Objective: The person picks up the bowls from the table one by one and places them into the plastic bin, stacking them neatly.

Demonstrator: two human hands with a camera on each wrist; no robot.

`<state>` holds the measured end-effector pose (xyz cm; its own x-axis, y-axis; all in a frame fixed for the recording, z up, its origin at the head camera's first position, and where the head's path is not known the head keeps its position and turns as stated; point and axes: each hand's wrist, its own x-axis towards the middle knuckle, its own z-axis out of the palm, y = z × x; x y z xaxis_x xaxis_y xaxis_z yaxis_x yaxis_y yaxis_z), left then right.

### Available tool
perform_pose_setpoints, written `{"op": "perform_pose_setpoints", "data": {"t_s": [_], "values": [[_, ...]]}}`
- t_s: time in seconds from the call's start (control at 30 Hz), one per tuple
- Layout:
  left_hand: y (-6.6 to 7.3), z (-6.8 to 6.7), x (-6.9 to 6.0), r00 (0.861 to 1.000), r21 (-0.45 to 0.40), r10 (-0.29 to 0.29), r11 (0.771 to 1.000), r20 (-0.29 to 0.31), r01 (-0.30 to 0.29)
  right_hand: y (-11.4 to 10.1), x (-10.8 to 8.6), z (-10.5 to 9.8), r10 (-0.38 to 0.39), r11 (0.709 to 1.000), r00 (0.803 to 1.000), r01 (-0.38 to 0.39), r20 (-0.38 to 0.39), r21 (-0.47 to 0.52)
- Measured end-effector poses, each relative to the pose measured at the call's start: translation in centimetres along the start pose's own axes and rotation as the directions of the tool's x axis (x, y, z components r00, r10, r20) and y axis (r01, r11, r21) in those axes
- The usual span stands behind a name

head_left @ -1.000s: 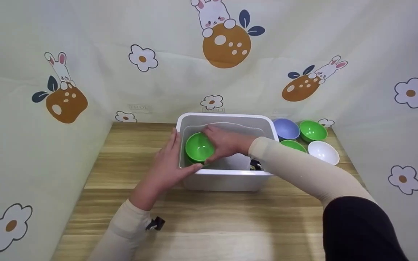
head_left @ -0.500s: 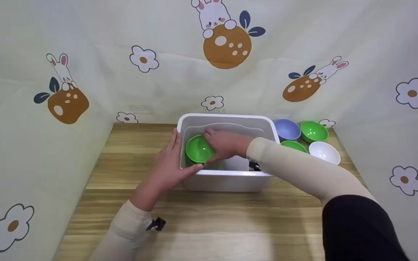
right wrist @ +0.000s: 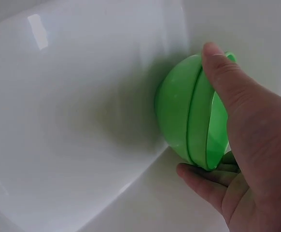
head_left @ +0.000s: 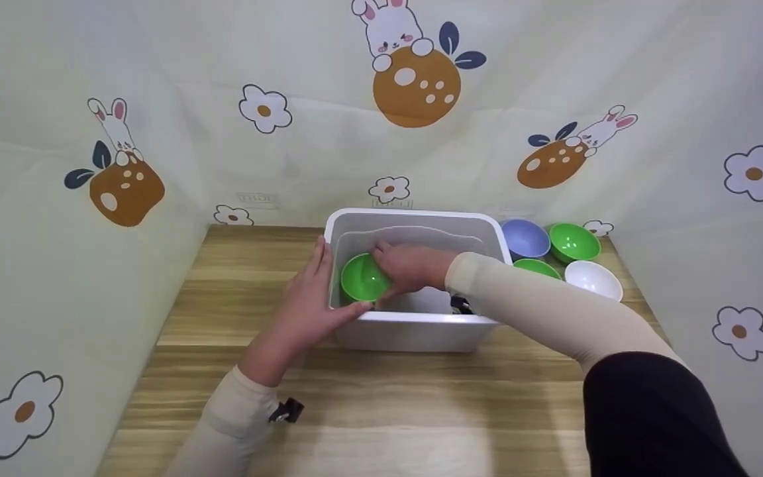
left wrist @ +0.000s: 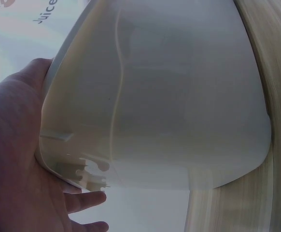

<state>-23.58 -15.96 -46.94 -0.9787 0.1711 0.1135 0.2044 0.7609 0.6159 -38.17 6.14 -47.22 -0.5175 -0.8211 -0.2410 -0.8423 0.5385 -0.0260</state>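
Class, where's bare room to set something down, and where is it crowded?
Bare tabletop shows in front of the white bin, between the sleeves, and left of the bin, past the left hand. Crowded: right of the bin, where four bowls cluster.

Green bowl (head_left: pixel 361 278) lower inside the white bin (head_left: pixel 414 335) than a second ago, right hand (head_left: pixel 412 267) sunk deeper along with it, both nearer the bottom
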Motion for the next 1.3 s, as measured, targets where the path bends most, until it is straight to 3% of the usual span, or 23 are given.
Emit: {"op": "perform_pose_setpoints", "data": {"t_s": [0.37,0.57,0.8,1.0,1.17,1.3], "values": [[0.0,0.1,0.1,1.000,0.006,-0.002,1.000,0.006,0.002,0.0,0.1,-0.3,0.002,1.000,1.000,-0.002,0.024,0.015],[0.0,0.2,0.1,0.999,0.005,0.047,0.999,-0.016,-0.047,0.4,-0.3,-0.5,-0.013,0.998,1.000,0.011,0.028,0.062],[-0.1,0.0,0.1,0.999,-0.003,0.035,0.999,-0.009,-0.035,0.9,-1.3,-2.2,0.001,0.994,0.998,-0.007,0.062,0.106],[-0.1,0.0,0.2,1.000,-0.012,0.006,1.000,0.011,-0.006,2.0,-4.3,-5.1,0.019,0.979,0.998,-0.031,0.059,0.203],[-0.1,0.0,0.1,1.000,-0.018,-0.003,1.000,0.011,0.004,2.8,-8.2,-7.2,0.079,0.932,0.997,-0.083,0.025,0.353],[-0.2,0.0,0.0,1.000,-0.016,0.002,1.000,0.012,-0.002,3.2,-11.8,-8.0,0.135,0.886,0.989,-0.095,-0.057,0.454]]}}
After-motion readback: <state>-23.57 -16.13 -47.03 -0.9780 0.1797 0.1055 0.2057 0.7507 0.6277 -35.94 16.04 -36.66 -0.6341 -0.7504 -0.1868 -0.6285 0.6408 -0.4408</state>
